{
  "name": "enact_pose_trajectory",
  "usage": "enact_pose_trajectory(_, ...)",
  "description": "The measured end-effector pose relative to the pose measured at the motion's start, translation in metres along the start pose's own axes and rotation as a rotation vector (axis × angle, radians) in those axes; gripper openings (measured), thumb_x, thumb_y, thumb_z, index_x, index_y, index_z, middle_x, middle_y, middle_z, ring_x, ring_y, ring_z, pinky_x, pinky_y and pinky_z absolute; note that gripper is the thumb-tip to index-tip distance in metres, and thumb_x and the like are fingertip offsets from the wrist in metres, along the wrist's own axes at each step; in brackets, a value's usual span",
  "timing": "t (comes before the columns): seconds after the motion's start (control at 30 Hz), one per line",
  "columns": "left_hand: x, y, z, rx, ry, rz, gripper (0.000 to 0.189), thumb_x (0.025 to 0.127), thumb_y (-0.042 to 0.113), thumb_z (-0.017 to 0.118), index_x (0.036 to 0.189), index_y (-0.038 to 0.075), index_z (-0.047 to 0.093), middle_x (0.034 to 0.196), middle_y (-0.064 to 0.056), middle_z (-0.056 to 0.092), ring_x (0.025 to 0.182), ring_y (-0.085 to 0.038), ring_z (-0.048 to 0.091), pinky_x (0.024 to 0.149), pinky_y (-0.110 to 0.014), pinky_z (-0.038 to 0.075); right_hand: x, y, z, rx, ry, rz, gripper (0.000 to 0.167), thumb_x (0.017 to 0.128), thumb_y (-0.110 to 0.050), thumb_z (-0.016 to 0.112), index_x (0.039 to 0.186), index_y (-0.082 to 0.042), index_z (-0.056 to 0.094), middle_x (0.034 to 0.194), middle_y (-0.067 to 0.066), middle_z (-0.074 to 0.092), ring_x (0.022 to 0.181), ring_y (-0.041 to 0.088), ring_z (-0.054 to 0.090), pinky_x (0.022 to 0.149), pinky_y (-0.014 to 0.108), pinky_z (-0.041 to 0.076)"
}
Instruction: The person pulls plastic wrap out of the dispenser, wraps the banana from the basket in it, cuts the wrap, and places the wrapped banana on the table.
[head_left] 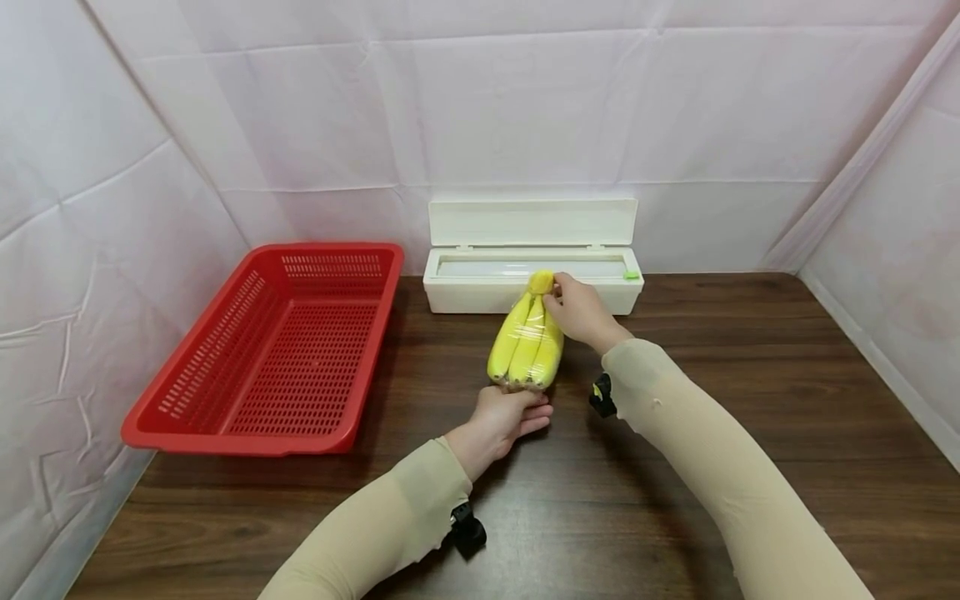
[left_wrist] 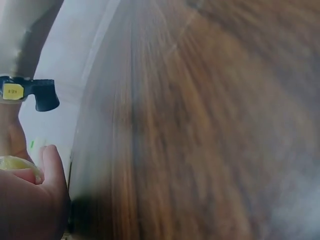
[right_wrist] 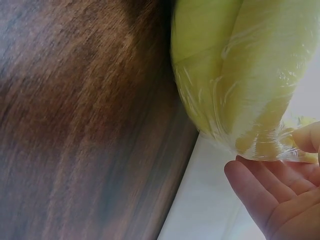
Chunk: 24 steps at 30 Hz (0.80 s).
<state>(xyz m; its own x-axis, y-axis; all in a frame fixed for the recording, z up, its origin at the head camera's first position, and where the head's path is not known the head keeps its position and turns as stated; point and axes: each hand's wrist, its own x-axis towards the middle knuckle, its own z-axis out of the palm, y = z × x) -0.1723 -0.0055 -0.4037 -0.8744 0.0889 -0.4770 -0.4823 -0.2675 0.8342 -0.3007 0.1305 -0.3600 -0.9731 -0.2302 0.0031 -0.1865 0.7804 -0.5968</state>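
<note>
A bunch of yellow bananas (head_left: pixel 526 337) in shiny clear film is held up over the table, stem end away from me. At its lower tips, my left hand (head_left: pixel 504 419) pinches the wrapped end, with its thumb hidden partly by the film and fruit. My right hand (head_left: pixel 582 311) grips the bunch beside the stem. The right wrist view shows the film drawn tight and wrinkled over the bananas (right_wrist: pixel 235 65), with the thumb and fingers of the right hand (right_wrist: pixel 282 200) around the gathered end.
Behind the bananas stands a white film dispenser box (head_left: pixel 465 296), its lid (head_left: pixel 532 222) raised and a green tab (head_left: pixel 632 275) at its right. To the left sits a red plastic basket (head_left: pixel 367 367). White cloth walls (head_left: pixel 510 108) enclose the brown wooden table (head_left: pixel 742 375).
</note>
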Motion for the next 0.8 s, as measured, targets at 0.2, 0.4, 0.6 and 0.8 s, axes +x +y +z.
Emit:
enact_pose_trajectory(0.2, 0.004, -0.001, -0.001, -0.014, 0.015, -0.013, 0.025, 0.094, 0.007, 0.054, 0.115, -0.005, 0.054, 0.100, -0.019, 0.067, 0.078, -0.019, 0.069, 0.077, -0.037, 0.057, -0.001, 0.000, 0.000, 0.002, 0.002, 0.001, 0.048, 0.100, -0.024, 0.042, 0.142, -0.002, 0.033, 0.136, 0.023, 0.049, 0.122, 0.034, 0.052, 0.094, 0.045, 0.048)
enact_pose_trajectory(0.4, 0.003, 0.000, -0.003, -0.080, -0.009, -0.043, 0.026, 0.094, 0.007, 0.053, 0.116, -0.008, 0.056, 0.106, -0.020, 0.067, 0.082, -0.019, 0.069, 0.082, -0.037, 0.055, -0.002, -0.001, 0.000, -0.005, 0.005, -0.012, 0.048, 0.101, -0.024, 0.041, 0.142, -0.002, 0.033, 0.136, 0.023, 0.049, 0.122, 0.034, 0.051, 0.095, 0.046, 0.047)
enact_pose_trajectory(0.6, -0.003, 0.006, -0.005, -0.135, -0.084, -0.069, 0.031, 0.093, 0.004, 0.047, 0.120, -0.010, 0.052, 0.114, -0.022, 0.062, 0.093, -0.023, 0.067, 0.093, -0.040, 0.050, -0.002, 0.001, 0.001, -0.009, 0.016, -0.012, 0.047, 0.101, -0.024, 0.040, 0.141, -0.001, 0.035, 0.135, 0.024, 0.050, 0.122, 0.035, 0.051, 0.096, 0.046, 0.046)
enact_pose_trajectory(0.8, -0.009, 0.013, -0.009, -0.137, -0.190, -0.116, 0.059, 0.089, 0.032, 0.045, 0.130, -0.011, 0.043, 0.130, -0.028, 0.050, 0.114, -0.036, 0.059, 0.101, -0.046, 0.043, -0.001, 0.002, 0.002, -0.006, 0.036, -0.031, 0.045, 0.101, -0.022, 0.040, 0.140, 0.000, 0.036, 0.133, 0.024, 0.051, 0.120, 0.035, 0.052, 0.095, 0.046, 0.047)
